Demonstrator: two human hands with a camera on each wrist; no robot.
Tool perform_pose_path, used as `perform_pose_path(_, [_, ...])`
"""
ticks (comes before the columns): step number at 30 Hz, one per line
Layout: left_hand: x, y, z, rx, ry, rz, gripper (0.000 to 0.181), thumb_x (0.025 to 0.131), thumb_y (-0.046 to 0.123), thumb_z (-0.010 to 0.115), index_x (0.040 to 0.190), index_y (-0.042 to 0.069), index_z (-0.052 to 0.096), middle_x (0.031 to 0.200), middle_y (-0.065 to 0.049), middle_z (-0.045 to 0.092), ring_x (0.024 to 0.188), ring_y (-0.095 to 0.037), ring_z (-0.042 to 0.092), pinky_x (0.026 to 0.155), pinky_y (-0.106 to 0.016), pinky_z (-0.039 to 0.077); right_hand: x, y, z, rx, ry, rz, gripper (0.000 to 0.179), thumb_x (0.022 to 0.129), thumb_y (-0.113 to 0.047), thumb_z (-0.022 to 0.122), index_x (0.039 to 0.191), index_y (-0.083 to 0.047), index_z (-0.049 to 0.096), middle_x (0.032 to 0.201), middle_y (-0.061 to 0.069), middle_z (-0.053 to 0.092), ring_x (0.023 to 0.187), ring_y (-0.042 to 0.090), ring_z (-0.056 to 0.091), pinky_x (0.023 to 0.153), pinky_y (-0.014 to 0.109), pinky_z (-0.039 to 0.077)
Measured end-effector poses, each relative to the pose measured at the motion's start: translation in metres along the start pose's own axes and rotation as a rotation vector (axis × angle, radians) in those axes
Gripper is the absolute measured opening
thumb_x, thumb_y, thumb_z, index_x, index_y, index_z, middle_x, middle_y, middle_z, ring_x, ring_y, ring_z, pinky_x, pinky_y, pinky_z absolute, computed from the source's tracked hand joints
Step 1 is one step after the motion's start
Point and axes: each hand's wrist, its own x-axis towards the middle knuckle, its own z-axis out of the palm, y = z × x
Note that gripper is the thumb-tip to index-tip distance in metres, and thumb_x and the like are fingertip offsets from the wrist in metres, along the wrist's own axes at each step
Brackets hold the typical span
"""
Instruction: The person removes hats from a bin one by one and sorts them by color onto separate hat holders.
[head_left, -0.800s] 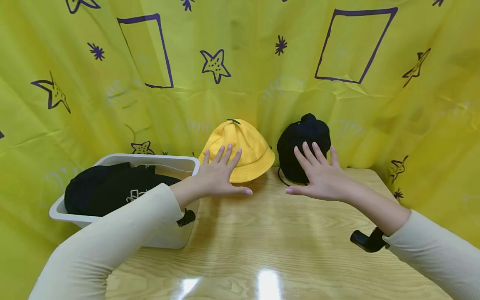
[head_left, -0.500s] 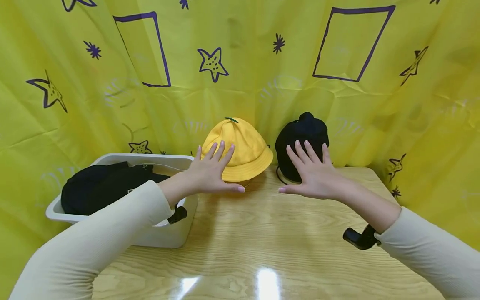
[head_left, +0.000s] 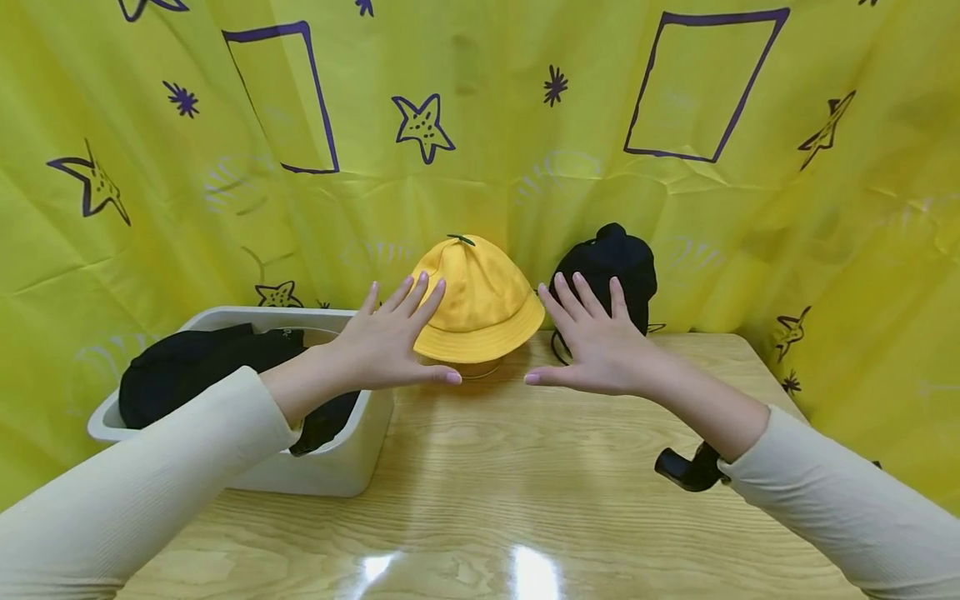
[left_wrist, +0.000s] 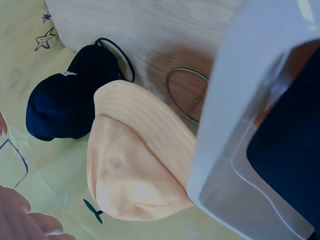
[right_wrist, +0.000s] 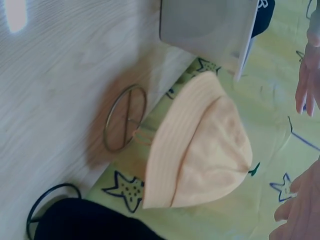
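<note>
Hands (head_left: 381, 343) (head_left: 602, 348) farther left, yellow hat (head_left: 480, 292) beyond

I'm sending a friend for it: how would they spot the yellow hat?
Behind the wooden table hangs a yellow curtain. In front, between the white bin and black cap, is the yellow hat. Its colour and green sprout distinguish it from the black cap.

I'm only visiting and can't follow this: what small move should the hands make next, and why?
Perhaps the left hand and right hand should close in on the yellow cloth bucket hat: both look open and empty, and in the head view the hat sits largely between them.
</note>
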Motion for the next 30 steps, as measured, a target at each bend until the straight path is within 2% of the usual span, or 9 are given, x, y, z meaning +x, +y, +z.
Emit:
perform_pose_path(5, [-0.013,-0.005,-0.002,-0.003,0.006,0.018,0.114,0.075,0.079,0.049,0.153,0.014,-0.002,0.158,-0.014,-0.001,0.146,-0.032,0.0,0.111,-0.062,-0.002,0.004,-0.012,-0.001,-0.001,0.01,-0.03,0.109,0.078,-0.079,0.044,0.153,-0.013,-0.001,0.158,0.014,-0.004,0.145,0.033,-0.008,0.107,0.065,-0.012])
perform_pose_path(9, [-0.027,-0.012,0.002,0.002,0.022,0.019,0.114,0.074,0.079,0.049,0.153,0.012,0.0,0.158,-0.015,0.002,0.145,-0.034,0.003,0.111,-0.064,0.001,0.008,-0.024,-0.006,0.01,0.023,-0.061,0.109,0.079,-0.079,0.043,0.153,-0.013,-0.001,0.158,0.013,-0.005,0.145,0.032,-0.009,0.108,0.065,-0.011])
perform_pose_path(18, [-0.057,-0.029,0.007,0.023,0.044,0.019,0.112,0.075,0.079,0.048,0.153,0.011,0.004,0.158,-0.017,0.006,0.145,-0.034,0.006,0.111,-0.064,0.003,0.017,-0.049,-0.012,0.019,0.026,-0.11,0.109,0.078,-0.078,0.044,0.152,-0.015,-0.004,0.158,0.011,-0.009,0.144,0.028,-0.016,0.107,0.063,-0.014])
perform_pose_path(25, [-0.079,-0.046,0.005,0.006,0.067,0.01,0.11,0.077,0.075,0.052,0.153,0.011,0.004,0.157,-0.018,0.007,0.144,-0.036,0.009,0.111,-0.063,0.006,0.027,-0.072,-0.01,0.006,0.052,-0.156,0.109,0.077,-0.081,0.042,0.153,-0.017,-0.004,0.158,0.01,-0.008,0.144,0.028,-0.015,0.107,0.061,-0.018])
perform_pose_path(30, [-0.092,-0.06,0.011,-0.002,0.094,0.009,0.11,0.078,0.071,0.056,0.153,0.009,0.006,0.157,-0.018,0.008,0.144,-0.036,0.01,0.112,-0.062,0.004,0.033,-0.092,-0.012,0.003,0.059,-0.189,0.108,0.077,-0.081,0.042,0.153,-0.018,-0.004,0.158,0.008,-0.008,0.144,0.027,-0.014,0.108,0.06,-0.017])
